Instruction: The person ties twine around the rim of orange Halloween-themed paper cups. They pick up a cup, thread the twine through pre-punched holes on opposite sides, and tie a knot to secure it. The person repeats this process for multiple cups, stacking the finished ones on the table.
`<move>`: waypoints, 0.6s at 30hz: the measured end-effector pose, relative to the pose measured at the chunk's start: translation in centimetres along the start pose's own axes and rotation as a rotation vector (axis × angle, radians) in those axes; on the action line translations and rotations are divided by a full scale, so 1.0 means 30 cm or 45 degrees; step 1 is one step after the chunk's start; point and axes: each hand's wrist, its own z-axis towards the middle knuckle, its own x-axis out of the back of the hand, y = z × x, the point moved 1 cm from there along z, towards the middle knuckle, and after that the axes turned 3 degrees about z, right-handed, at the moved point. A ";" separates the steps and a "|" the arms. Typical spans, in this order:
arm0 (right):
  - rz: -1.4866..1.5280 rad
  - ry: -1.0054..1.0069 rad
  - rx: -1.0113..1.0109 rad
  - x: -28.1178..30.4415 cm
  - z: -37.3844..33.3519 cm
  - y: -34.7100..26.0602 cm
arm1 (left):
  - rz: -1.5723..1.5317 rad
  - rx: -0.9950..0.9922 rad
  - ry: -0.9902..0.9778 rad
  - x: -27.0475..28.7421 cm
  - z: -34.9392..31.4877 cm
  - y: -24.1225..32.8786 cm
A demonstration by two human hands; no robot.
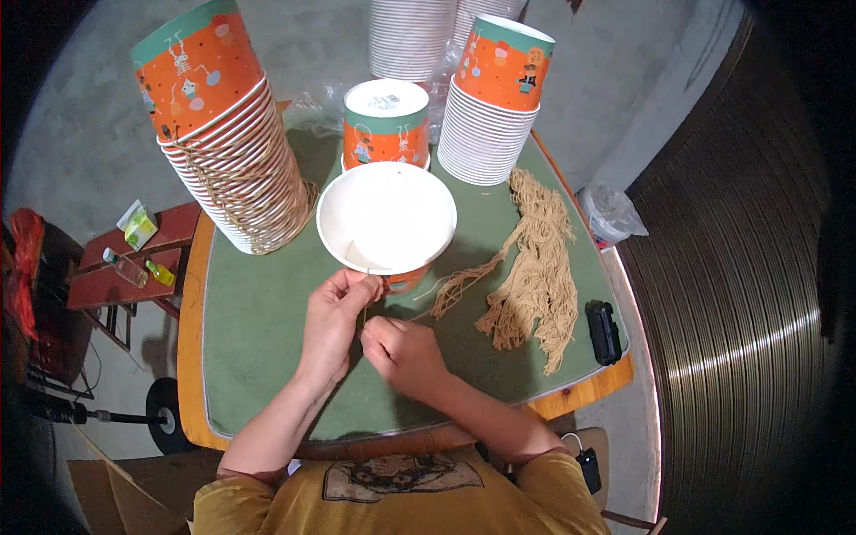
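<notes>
An open paper bucket (388, 214), white inside and orange outside, stands tilted with its mouth toward me in the middle of the table. At its near rim my left hand (334, 316) is closed in a pinch on a thin tan string (364, 312), fingers touching the rim. Just below and to the right, my right hand (401, 352) is closed, its fingers curled around the string; the fingertips are partly hidden. A loose bundle of tan strings (535, 267) lies to the right, with a few strands trailing toward the bucket.
A tall leaning stack of orange buckets (236, 169) with strings draped over it stands at left. Another bucket stack (489, 134) is at back right, and an upside-down bucket (385, 125) behind the open one. A black case (603, 333) lies by the right edge of the green-topped table (259, 357).
</notes>
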 end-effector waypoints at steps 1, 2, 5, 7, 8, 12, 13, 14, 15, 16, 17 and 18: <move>0.021 0.011 0.000 -0.004 -0.003 0.001 | 0.022 0.033 -0.015 0.003 -0.003 0.000; 0.040 0.023 0.003 -0.009 -0.003 0.005 | 0.044 0.062 -0.031 0.007 -0.005 0.003; 0.058 0.055 -0.004 -0.003 -0.004 -0.006 | 0.065 0.087 -0.044 0.008 -0.003 0.005; 0.067 0.075 -0.012 0.002 -0.004 -0.013 | 0.049 0.087 -0.051 0.010 -0.002 0.005; 0.074 0.088 -0.015 0.006 -0.002 -0.014 | 0.034 0.088 -0.062 0.010 0.000 0.006; 0.072 0.124 -0.006 0.015 -0.003 -0.016 | 0.029 0.115 -0.146 0.021 -0.002 0.012; 0.072 0.119 -0.007 0.015 -0.004 -0.011 | -0.002 0.154 -0.159 0.024 -0.006 0.015; 0.067 0.113 -0.011 0.012 -0.005 -0.003 | -0.037 0.195 -0.175 0.028 -0.011 0.018; 0.062 0.108 -0.014 0.010 -0.006 0.001 | -0.071 0.235 -0.191 0.030 -0.014 0.018; 0.065 0.097 -0.010 0.010 -0.005 0.000 | -0.085 0.252 -0.193 0.031 -0.014 0.015; 0.072 0.085 -0.003 0.010 -0.005 -0.002 | -0.097 0.268 -0.190 0.032 -0.014 0.009; 0.079 0.072 0.003 0.010 -0.005 -0.004 | -0.109 0.283 -0.188 0.032 -0.013 0.005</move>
